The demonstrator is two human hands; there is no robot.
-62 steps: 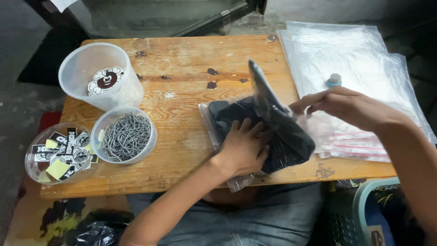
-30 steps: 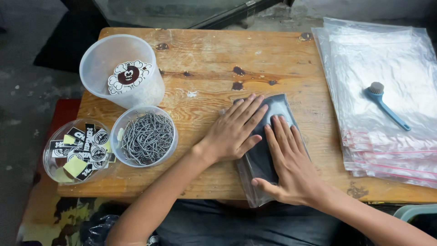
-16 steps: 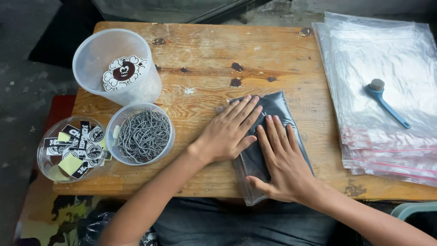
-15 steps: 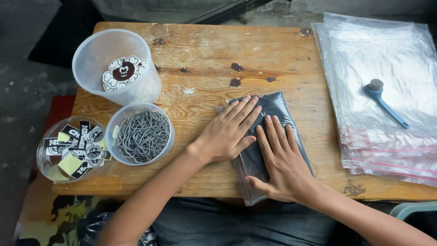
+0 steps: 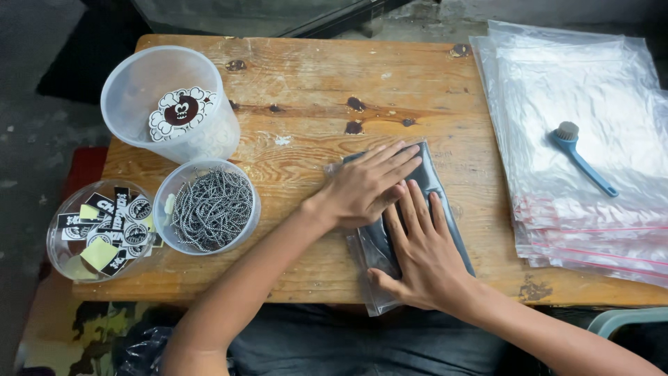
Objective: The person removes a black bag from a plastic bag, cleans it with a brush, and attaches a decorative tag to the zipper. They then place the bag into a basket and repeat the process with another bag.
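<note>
Bagged dark cloth (image 5: 445, 209) — glossy, flat under both palms.

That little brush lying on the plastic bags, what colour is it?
The brush is blue, seen in the head view.

I sit at a small packing bench, a makeshift workshop: a worn, stained wooden table (image 5: 313, 83) on a rough grey concrete floor (image 5: 42, 104), with a stack of clear zip bags (image 5: 577, 83), a clear tub of metal ball chains (image 5: 209, 209) and a clear tub of printed stickers (image 5: 97, 230).
</note>
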